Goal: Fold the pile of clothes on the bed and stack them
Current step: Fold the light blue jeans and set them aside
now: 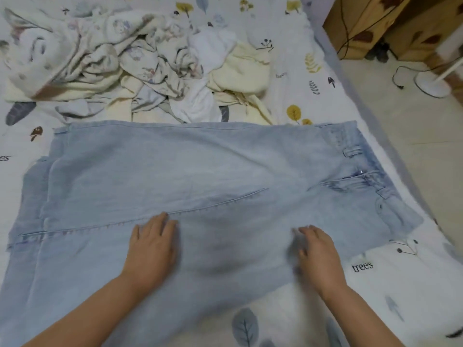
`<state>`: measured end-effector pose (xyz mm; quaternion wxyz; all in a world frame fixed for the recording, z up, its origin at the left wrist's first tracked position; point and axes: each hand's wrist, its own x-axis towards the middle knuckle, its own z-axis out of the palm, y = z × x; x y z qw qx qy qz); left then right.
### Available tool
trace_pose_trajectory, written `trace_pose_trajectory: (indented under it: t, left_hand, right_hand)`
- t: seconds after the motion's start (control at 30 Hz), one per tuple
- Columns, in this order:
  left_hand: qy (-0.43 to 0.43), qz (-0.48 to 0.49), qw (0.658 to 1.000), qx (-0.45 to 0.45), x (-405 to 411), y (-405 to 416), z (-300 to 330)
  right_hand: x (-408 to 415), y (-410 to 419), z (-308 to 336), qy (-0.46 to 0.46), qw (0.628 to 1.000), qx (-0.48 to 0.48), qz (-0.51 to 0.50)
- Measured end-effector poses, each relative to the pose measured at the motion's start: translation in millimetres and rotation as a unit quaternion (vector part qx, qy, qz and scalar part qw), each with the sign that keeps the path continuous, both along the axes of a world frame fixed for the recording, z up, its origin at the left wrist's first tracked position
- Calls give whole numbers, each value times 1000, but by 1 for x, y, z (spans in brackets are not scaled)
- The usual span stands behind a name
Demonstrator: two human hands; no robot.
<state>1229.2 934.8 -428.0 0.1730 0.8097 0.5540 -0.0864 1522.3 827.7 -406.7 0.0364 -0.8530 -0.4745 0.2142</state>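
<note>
Both hands lie palm-down on the pale blue jeans (190, 176) spread across the bed (308, 78): the left hand (152, 249) with fingers straight and close together, the right hand (318, 256) blurred, its fingers loosely spread. Beyond the fingertips, past the jeans' far edge, lies the unfolded pile of clothes (130, 63).

Soft, even indoor light fills the scene, moderately bright, with no hard glare. A diffuse shadow darkens the jeans (200, 176) between the hands. The right hand (318, 254) smears with motion blur; the pile of clothes (130, 61) at 11 o'clock looks streaked. Wide-angle distortion bends the frame's edges, and overall detail is soft.
</note>
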Motion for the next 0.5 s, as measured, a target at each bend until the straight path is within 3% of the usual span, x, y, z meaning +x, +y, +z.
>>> trace_pose_trajectory:
  t: [0.2, 0.27, 0.4, 0.5]
  left_hand:
    - [-57, -113, 992, -18, 125, -43, 2]
    - [-77, -172, 982, 13, 160, -61, -1]
    - [0, -200, 974, -109, 204, -94, -18]
    - [66, -189, 975, -97, 216, -105, -33]
  right_hand:
    - [105, -36, -7, -120, 990, -68, 5]
    - [137, -45, -13, -140, 983, -115, 12]
    - [188, -49, -20, -195, 967, -146, 72]
    - [214, -41, -23, -212, 956, -143, 145]
